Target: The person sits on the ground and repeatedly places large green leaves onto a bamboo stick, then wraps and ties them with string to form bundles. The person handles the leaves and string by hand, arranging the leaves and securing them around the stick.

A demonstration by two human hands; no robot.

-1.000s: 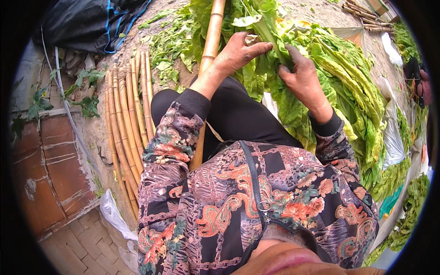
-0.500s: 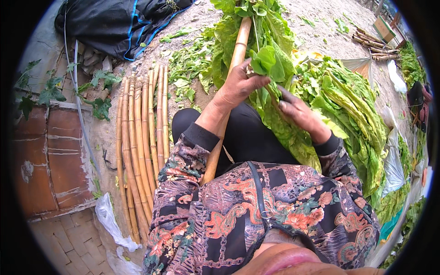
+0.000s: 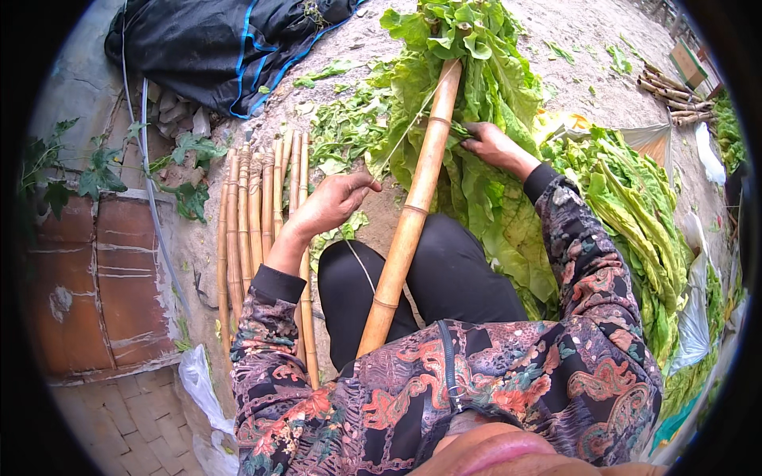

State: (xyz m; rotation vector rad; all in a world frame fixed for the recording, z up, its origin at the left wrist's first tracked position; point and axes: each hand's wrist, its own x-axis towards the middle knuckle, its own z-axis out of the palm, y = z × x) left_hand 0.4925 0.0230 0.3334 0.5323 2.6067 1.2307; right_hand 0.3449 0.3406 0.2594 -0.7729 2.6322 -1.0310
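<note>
A bamboo pole (image 3: 421,186) slants up between my knees, its far part covered by a bunch of large green leaves (image 3: 488,67). From the leafy end a thin string (image 3: 413,121) runs taut to my left hand (image 3: 337,201), whose fingers are pinched on it left of the pole. The string's loose end hangs down over my left knee. On the pole's right side, my right hand (image 3: 498,149) is closed on leaf stems (image 3: 459,132) pressed close to the pole. More broad leaves hang below that hand beside my right leg.
Several bamboo poles (image 3: 232,230) lie side by side at my left. To the right is a large heap of leaves (image 3: 635,214). Black sheeting with blue edging (image 3: 190,47) covers the far left. Leaf scraps (image 3: 349,131) litter the sandy ground, and a bundle of sticks (image 3: 671,91) lies far right.
My hands were together at the leaves right of the pole. Now my left hand has drawn the string out to the left, and my right hand has moved up against the pole with the stems.
</note>
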